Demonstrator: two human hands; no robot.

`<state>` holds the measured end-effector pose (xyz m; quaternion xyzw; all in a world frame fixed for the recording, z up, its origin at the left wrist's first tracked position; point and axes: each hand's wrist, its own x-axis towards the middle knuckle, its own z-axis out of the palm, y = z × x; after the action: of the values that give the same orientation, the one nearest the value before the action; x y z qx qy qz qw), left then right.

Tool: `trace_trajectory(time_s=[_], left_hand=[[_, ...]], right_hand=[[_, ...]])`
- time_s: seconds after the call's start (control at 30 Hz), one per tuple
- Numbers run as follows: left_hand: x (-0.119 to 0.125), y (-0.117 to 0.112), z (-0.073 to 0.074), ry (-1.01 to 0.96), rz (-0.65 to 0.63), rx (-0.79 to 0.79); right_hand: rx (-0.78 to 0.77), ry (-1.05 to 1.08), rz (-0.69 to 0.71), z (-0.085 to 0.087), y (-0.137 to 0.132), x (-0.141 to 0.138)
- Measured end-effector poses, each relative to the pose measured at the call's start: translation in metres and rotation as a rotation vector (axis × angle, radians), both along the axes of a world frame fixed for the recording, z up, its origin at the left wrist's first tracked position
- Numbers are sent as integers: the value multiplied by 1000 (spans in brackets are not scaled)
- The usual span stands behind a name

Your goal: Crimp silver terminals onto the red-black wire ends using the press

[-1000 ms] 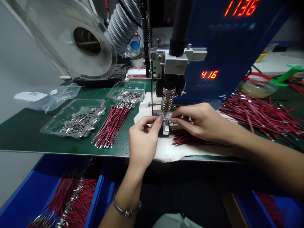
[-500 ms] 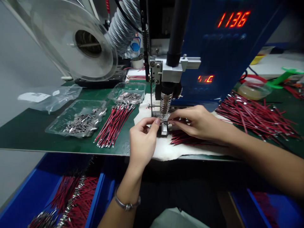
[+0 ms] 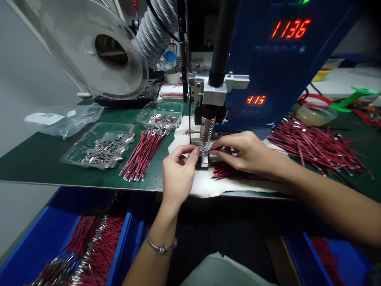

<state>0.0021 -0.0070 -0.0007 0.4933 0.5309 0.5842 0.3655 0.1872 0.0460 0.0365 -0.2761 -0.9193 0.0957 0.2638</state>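
Two hands meet just below one tip. The left hand and right hand each bring thumb and forefinger near together; what they pinch, if anything, I cannot tell. One bundle lies beneath the right hand, a second leftward. Two trays hold metal bits.

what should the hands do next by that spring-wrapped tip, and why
Probably hold the left hand and right hand steady, clear of the spring-wrapped tip: they close in from either side of the small metal block, and the tip appears just above it in the view. Whatever they may be pinching is too small to make out.
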Motion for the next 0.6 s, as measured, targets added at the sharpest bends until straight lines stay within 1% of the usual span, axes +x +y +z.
trace_trajectory(time_s=[0.27,0.47,0.6], left_hand=[[-1,0,1,12,-1,9],[-1,1,0,-25,-7,-4],[-1,0,-2,-20,-7,-11]], right_hand=[[33,38,7,-2,0,0],[83,63,-4,-4,-2,-2],[71,75,-5,-4,-2,-3]])
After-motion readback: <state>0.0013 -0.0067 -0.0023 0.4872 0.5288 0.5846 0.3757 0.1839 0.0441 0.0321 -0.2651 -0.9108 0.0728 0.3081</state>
